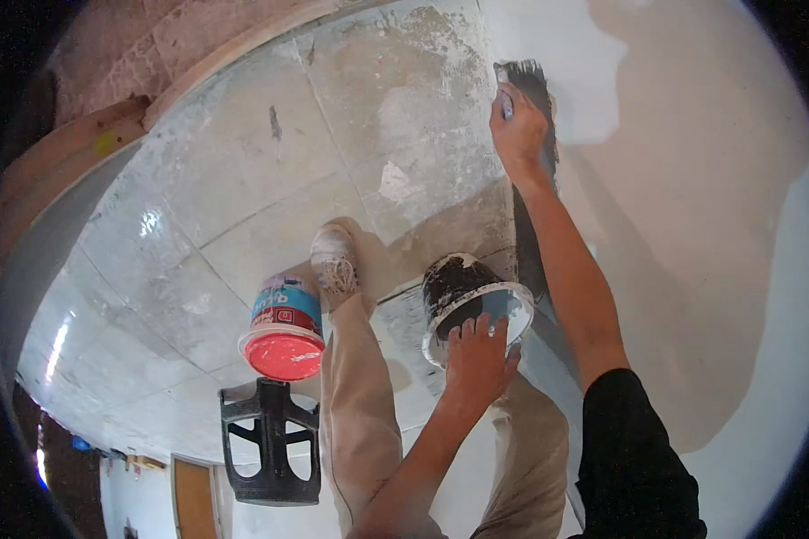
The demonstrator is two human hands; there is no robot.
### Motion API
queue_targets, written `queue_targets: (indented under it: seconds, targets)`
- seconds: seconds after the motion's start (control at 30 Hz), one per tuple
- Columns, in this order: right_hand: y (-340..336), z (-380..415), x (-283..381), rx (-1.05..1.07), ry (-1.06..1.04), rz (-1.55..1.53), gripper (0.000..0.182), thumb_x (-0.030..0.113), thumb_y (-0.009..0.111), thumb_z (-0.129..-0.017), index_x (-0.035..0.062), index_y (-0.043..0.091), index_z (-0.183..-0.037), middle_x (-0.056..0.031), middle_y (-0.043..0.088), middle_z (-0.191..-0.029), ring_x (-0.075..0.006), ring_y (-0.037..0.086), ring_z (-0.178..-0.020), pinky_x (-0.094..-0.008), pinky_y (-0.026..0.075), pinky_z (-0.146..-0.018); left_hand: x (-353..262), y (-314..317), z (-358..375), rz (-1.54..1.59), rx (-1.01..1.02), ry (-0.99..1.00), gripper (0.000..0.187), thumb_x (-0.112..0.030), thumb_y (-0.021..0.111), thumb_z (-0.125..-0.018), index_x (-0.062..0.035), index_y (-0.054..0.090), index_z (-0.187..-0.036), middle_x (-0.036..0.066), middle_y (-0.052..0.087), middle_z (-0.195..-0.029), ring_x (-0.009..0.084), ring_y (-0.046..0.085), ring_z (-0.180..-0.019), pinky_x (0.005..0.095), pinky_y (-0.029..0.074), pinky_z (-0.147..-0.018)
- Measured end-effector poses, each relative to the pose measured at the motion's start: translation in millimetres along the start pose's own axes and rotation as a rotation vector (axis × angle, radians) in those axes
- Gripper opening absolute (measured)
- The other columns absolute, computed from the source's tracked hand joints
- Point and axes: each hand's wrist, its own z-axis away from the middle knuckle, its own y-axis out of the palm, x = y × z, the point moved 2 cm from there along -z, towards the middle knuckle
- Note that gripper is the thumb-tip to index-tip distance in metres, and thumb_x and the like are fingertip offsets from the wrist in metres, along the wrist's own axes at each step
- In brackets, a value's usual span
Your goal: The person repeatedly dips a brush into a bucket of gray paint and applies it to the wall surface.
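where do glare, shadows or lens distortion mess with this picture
Head view: strong fisheye bend, dark rounded corners, and floor tile joints running off skewed; head view: glare streaks on the floor at far left; head view: a soft shadow slanting over the wall beside the right forearm, and a darker one on the floor beyond the bucket.

Right hand (pixel 520 135) gripping brush (pixel 507 107), left hand (pixel 478 362) at bucket (pixel 452 284)
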Motion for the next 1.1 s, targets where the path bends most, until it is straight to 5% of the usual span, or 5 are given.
queue_targets:
  seconds: [0.37,0.67,0.9,1.0,1.1]
  targets:
    - [-73,7,12,-0.293,-0.078,-0.039,0.017,0.015,0.066,-0.091,0.002,0.07,-0.101,-0.0227,0.068,-0.115,-0.0378,0.069,-0.088,-0.0438,0.055,-0.081,19,4,-1,-0.028,0.019,0.005,0.051,-0.035,0.063,-0.091,-0.0032,0.056,-0.13,0.02,0.058,-0.122,0.0363,0.059,-0.109,0.0504,0.046,-0.091]
    - [-152,49,73,-0.289,0.325,-0.65,0.013,0.005,0.074,-0.088,-0.0051,0.068,-0.092,-0.0093,0.068,-0.079,-0.0091,0.062,-0.074,-0.0253,0.05,-0.061,53,17,11,-0.02,0.003,-0.027,0.048,-0.037,0.063,-0.09,-0.0056,0.057,-0.126,0.02,0.062,-0.115,0.0391,0.063,-0.101,0.0512,0.05,-0.085]
    - [-177,60,103,-0.076,0.173,-0.712,0.023,0.003,0.084,-0.073,0.0051,0.075,-0.095,-0.0057,0.068,-0.091,-0.0165,0.066,-0.085,-0.0306,0.052,-0.075,70,29,34,0.203,-0.453,-0.074,0.034,-0.026,0.068,-0.086,-0.0047,0.064,-0.112,0.02,0.067,-0.11,0.0411,0.064,-0.098,0.0493,0.051,-0.086]
    - [-184,64,106,0.08,0.07,-0.71,0.03,0.003,0.084,-0.072,0.0103,0.077,-0.1,-0.0065,0.067,-0.096,-0.0211,0.067,-0.089,-0.0327,0.052,-0.079,54,27,42,0.083,-0.325,-0.268,0.033,-0.024,0.067,-0.087,-0.0038,0.064,-0.112,0.02,0.067,-0.108,0.0402,0.063,-0.099,0.0495,0.05,-0.085]
    - [-171,61,99,0.158,-0.01,-0.722,0.029,-0.003,0.077,-0.074,0.0125,0.077,-0.099,-0.0096,0.065,-0.1,-0.0268,0.067,-0.09,-0.0331,0.053,-0.08,28,-2,16,0.166,-0.309,-0.088,0.04,-0.029,0.065,-0.089,-0.0023,0.06,-0.119,0.024,0.064,-0.113,0.0425,0.061,-0.106,0.0508,0.048,-0.09]
